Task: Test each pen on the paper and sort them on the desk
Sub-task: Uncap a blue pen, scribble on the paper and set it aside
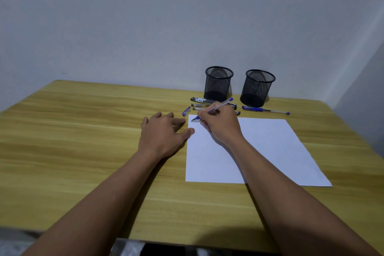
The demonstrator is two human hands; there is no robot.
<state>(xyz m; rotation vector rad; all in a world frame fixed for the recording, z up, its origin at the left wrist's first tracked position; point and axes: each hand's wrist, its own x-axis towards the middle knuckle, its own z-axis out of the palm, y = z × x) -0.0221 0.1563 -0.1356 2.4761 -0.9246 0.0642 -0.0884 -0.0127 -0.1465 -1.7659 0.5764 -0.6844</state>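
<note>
My right hand [220, 124] grips an uncapped blue pen [223, 103], its tip touching the far left corner of the white paper [259, 151]. Flat on the desk lies my left hand [164, 133], fingers spread, with the thumb on the paper's left edge. A loose blue pen cap [186, 111] lies just beyond the paper's corner. Behind my right hand lie black pens [202, 101], partly hidden by it. Another capped blue pen [265, 109] lies to the right, in front of the right cup.
Two black mesh pen cups [218, 84] [257, 88] stand at the back of the wooden desk [83, 131], near the wall. The desk's near edge runs along the bottom of the view.
</note>
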